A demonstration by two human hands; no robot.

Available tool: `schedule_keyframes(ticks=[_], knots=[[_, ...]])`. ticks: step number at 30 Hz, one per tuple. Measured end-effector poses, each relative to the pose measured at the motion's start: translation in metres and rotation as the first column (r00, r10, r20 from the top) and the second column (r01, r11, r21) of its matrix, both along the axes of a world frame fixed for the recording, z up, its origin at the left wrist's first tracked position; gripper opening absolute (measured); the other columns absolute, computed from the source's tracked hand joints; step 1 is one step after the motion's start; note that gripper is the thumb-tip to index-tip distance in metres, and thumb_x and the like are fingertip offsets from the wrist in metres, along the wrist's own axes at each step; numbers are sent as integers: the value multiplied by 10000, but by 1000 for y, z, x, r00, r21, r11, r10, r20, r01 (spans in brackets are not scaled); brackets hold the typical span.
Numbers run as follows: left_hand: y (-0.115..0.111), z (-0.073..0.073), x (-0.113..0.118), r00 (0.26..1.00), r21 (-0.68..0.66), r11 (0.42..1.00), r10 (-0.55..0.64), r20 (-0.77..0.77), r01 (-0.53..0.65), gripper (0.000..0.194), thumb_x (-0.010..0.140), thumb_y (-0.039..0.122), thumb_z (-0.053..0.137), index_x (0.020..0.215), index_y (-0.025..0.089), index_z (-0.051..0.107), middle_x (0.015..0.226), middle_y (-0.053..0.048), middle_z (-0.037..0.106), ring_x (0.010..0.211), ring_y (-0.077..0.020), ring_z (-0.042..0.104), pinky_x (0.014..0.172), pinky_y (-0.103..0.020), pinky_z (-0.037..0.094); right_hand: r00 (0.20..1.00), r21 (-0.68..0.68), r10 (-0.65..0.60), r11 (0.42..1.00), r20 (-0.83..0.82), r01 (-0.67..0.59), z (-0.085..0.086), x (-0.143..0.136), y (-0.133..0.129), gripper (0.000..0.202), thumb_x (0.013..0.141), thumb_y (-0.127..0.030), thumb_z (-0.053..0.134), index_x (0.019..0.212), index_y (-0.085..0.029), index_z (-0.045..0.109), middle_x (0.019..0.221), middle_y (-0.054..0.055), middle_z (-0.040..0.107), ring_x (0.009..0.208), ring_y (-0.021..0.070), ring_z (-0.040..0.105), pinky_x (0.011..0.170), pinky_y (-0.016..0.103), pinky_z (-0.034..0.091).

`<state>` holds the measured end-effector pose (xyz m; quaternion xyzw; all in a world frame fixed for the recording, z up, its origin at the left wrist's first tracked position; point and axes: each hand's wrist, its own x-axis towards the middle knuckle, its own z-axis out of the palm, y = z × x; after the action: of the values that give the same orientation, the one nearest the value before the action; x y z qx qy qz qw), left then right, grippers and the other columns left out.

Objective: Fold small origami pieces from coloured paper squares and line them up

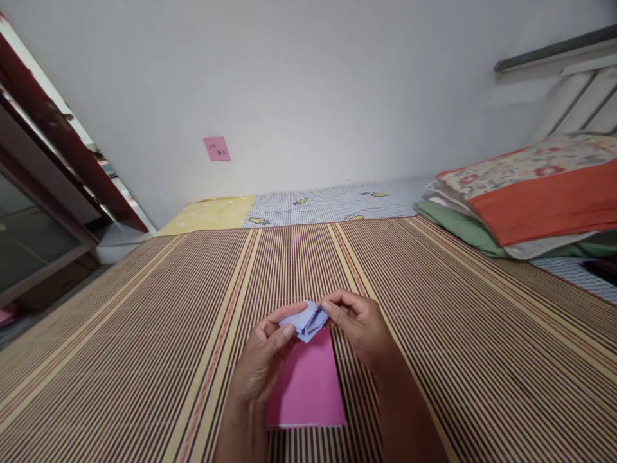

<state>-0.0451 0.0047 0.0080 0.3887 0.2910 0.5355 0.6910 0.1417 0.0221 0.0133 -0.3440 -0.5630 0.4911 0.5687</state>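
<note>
A small folded piece of blue paper [308,321] is held up between both hands, with several folds and flaps showing. My left hand [267,354] pinches its left corner between thumb and fingers. On the other side, my right hand [359,325] grips the right corner with thumb and fingertips. Below the hands a pink paper rectangle [311,392] lies flat on the striped mat, its top part hidden behind the blue paper and the left hand.
The striped mat [168,321] spreads under everything. Folded bedding and a pillow [544,193] are stacked at the right. Behind is a white wall with a pink note [216,148]. A dark red frame [72,128] stands at the left.
</note>
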Motion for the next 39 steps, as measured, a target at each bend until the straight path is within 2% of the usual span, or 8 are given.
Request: schedule_keyframes(ticks=[7,12,15,18,23,29,36,39], knots=[[0,-1,2,998,-20,1000,21,-61,-22,480,657,221,921,1115,173,789,987,-99,798,927,-219,719,919,-335,513,999,19,-32,999,21,32,2,-1,0,183,937,-320,667,836,-177,720,737,3,670,689,140,644,659,260,540],[1,4,9,990,-57,989,133,-54,-136,378,640,215,914,999,161,810,1017,-118,800,943,-251,732,900,-359,543,999,-5,-21,1000,33,21,7,-3,-3,188,935,-324,651,825,-183,708,728,8,669,697,156,651,668,286,555],[2,5,12,976,-90,972,213,-51,-217,359,585,172,928,923,161,809,968,-106,807,893,-248,744,873,-359,559,997,-17,30,999,74,-29,12,-2,-8,105,914,-248,640,936,-192,725,836,32,711,782,175,677,736,316,563],[2,5,11,969,-88,965,245,-43,-248,353,573,177,935,900,159,804,938,-98,806,847,-234,746,834,-343,570,984,-1,82,997,156,-83,16,0,-12,278,834,-137,664,1092,-220,722,942,38,716,828,174,658,754,315,538],[2,2,7,967,-67,966,246,-66,-250,358,600,167,921,936,162,798,915,-75,788,773,-185,718,745,-276,556,966,73,87,991,243,-108,20,1,-12,321,779,-92,684,1060,-236,741,1057,37,675,841,158,611,764,305,509],[1,2,8,930,32,962,270,-248,-271,380,612,140,905,974,168,793,683,17,685,545,-83,537,548,-175,430,964,91,58,992,261,-84,20,0,-11,257,803,-106,659,1018,-220,743,1064,47,661,859,164,615,752,301,502],[-2,3,10,903,95,950,311,-295,-296,225,676,252,893,853,160,787,730,-9,700,608,-108,581,613,-205,473,985,65,32,997,170,-44,8,-3,-5,73,876,-229,678,907,-202,739,912,40,682,831,182,640,730,311,505],[-1,2,10,907,99,946,323,-271,-308,220,717,318,876,821,156,770,716,-5,689,606,-109,577,595,-205,470,993,10,7,1000,120,-8,5,-7,-4,123,881,-311,707,856,-190,697,819,27,677,727,168,617,679,309,506]])
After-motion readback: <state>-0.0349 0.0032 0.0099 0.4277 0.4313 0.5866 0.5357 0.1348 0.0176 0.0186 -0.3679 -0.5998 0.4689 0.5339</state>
